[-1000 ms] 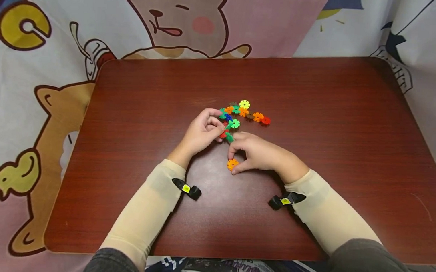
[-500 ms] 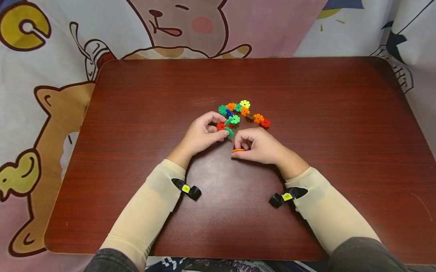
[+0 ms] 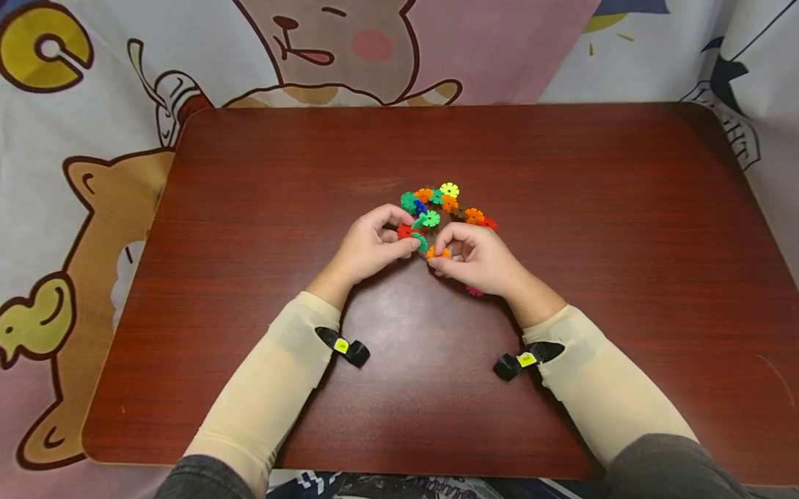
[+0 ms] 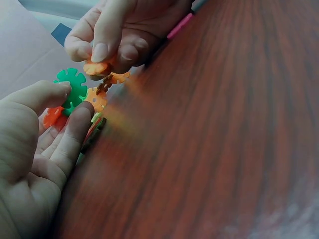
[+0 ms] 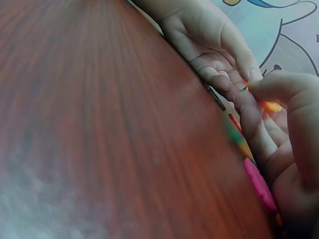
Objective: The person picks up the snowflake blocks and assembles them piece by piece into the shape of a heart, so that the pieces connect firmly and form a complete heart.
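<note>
A chain of interlocking snowflake discs [image 3: 449, 203] in green, orange, blue, red, brown and yellow curves over the middle of the table. At its near end my left hand [image 3: 368, 242] pinches a green disc [image 4: 73, 88] between thumb and fingers, with a red disc [image 3: 407, 232] beside it. My right hand [image 3: 481, 261] pinches a single orange disc [image 4: 94, 68] between thumb and forefinger, just right of that green disc. In the head view a small gap seems to lie between the two discs. The right hand's fingers cover part of the orange disc.
A pink disc [image 5: 259, 184] lies on the table under the right hand, mostly hidden in the head view. The brown wooden table [image 3: 297, 165] stands against a cartoon-patterned cloth [image 3: 499, 47]. A small camera is strapped on each sleeve.
My right hand has moved up and away from me, bringing the orange disc close to the green one and turning it. The left hand shifted the chain's near end slightly, then stayed still. A pink disc has come into view.
</note>
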The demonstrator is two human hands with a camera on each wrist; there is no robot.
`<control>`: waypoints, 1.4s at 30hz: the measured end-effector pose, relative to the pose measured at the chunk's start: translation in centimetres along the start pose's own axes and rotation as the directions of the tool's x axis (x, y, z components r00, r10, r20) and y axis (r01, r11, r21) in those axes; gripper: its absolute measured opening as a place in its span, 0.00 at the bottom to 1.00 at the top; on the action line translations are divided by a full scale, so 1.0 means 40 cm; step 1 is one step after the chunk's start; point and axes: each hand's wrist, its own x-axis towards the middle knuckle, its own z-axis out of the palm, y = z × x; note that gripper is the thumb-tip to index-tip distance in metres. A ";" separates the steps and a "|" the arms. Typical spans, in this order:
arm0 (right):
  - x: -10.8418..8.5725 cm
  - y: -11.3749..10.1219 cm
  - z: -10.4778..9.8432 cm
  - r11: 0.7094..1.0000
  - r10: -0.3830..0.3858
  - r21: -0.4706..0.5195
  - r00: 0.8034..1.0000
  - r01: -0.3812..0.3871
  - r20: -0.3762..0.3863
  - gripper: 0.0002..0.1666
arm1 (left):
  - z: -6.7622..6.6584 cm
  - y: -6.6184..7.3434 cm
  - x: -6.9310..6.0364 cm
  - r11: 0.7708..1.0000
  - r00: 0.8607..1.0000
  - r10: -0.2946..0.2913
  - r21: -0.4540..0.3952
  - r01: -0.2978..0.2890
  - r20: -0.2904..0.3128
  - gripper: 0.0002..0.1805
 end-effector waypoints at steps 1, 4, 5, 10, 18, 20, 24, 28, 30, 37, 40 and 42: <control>0.000 0.001 -0.001 1.000 0.008 0.018 1.000 -0.008 0.003 0.13 | 0.000 0.000 0.000 1.000 1.000 -0.002 -0.001 0.002 -0.001 0.15; 0.000 0.000 -0.001 0.997 0.039 0.074 0.999 -0.039 0.005 0.17 | -0.001 0.000 -0.001 1.000 1.000 -0.002 -0.001 0.002 -0.003 0.16; 0.000 -0.001 -0.001 0.995 0.048 0.083 0.999 -0.048 0.005 0.18 | -0.001 0.000 -0.001 1.000 1.000 -0.002 -0.002 0.002 -0.004 0.16; 0.002 0.000 0.001 0.994 0.080 0.078 0.997 -0.082 0.019 0.19 | -0.001 0.000 -0.001 1.000 1.000 0.000 -0.006 0.000 -0.005 0.16; 0.001 -0.002 0.002 0.993 0.101 0.051 0.995 -0.102 0.025 0.17 | -0.001 -0.002 -0.001 1.000 1.000 -0.003 -0.022 0.003 -0.002 0.15; 0.001 -0.003 0.001 0.994 0.101 0.043 0.995 -0.102 0.021 0.17 | -0.001 -0.002 -0.001 1.000 1.000 -0.004 -0.025 0.004 0.000 0.15; 0.001 -0.004 -0.002 0.994 0.103 0.040 0.995 -0.104 0.014 0.19 | -0.002 -0.004 -0.001 0.999 1.000 -0.002 -0.033 0.002 0.005 0.15; 0.001 -0.007 -0.005 0.993 0.115 0.042 0.993 -0.115 0.004 0.24 | -0.003 -0.004 0.000 0.999 1.000 -0.002 -0.038 0.002 0.003 0.15; 0.002 -0.008 -0.007 0.992 0.118 0.048 0.993 -0.118 0.002 0.25 | -0.003 -0.003 0.000 0.999 1.000 -0.004 -0.036 0.004 -0.001 0.14; 0.002 -0.012 -0.011 0.991 0.114 0.071 0.993 -0.114 0.002 0.24 | -0.005 -0.002 0.001 1.000 1.000 -0.003 -0.022 0.002 -0.004 0.14; 0.002 -0.012 -0.011 0.991 0.113 0.073 0.994 -0.113 0.005 0.23 | -0.006 -0.002 0.001 1.000 1.000 0.003 -0.018 -0.003 -0.003 0.14; 0.001 -0.012 -0.011 0.991 0.108 0.075 0.994 -0.108 0.006 0.22 | -0.006 -0.004 0.002 1.000 1.000 0.007 -0.019 -0.007 -0.001 0.14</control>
